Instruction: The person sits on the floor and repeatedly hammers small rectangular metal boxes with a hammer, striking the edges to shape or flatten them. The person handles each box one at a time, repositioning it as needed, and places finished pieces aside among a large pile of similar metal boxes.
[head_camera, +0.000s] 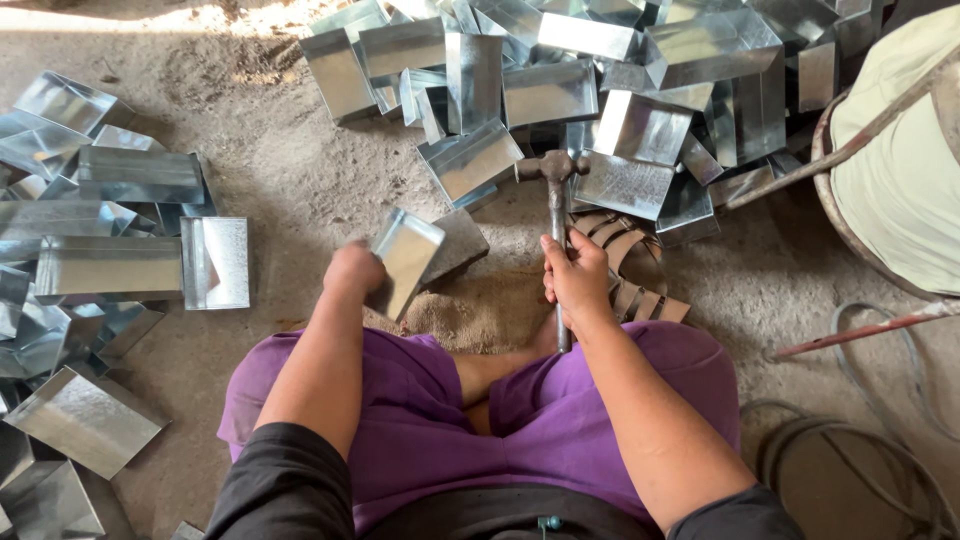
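Fingers of the left hand (352, 270) clamp a folded metal sheet (405, 258) tilted over a stone block (462, 240), while the right hand (575, 275) grips a hammer (557, 200) raised above it.

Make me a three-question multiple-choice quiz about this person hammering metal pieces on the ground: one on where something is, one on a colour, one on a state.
1. Where does the sandal lie?
A. Beside the right hand
B. On the left pile
C. On the person's lap

2. What colour are the trousers?
A. Green
B. Purple
C. White

3. How is the hammer held?
A. Lying loose on the ground
B. Gripped by both hands
C. Gripped by the right hand alone

Answers:
1 A, the sandal lies on the ground just right of that hand.
2 B, the cloth over both legs is purple.
3 C, the left hand holds a folded metal sheet piece instead.
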